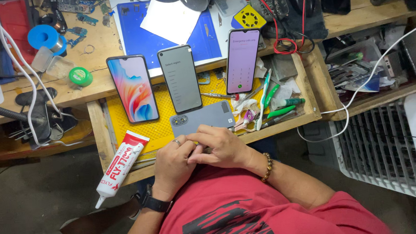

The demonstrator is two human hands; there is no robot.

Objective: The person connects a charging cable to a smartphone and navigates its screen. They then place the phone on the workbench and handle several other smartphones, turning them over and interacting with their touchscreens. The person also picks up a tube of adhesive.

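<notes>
Grey and face down, a phone (202, 119) with its camera cluster showing lies on the yellow perforated mat (119, 117) of an open wooden drawer (98, 136), its near edge just beyond both hands. The left hand (172, 166), ringed and with a watch at the wrist, is curled so its fingertips meet those of the right hand (223, 146), whose fingers are bent and pinched inward; whatever small thing sits between them is hidden, so I cannot tell what they grip. The hands rest against the drawer's front edge, probably to steady fine work. Three lit phones (180, 78) lean upright against the bench edge behind the grey one, likely propped so their screens can be watched. A white and red glue tube (121, 168) lies over the drawer's front left corner, nozzle hanging outward, within reach of the left hand. Tweezers, brushes and green-handled tools (273, 102) crowd the drawer's right side.
</notes>
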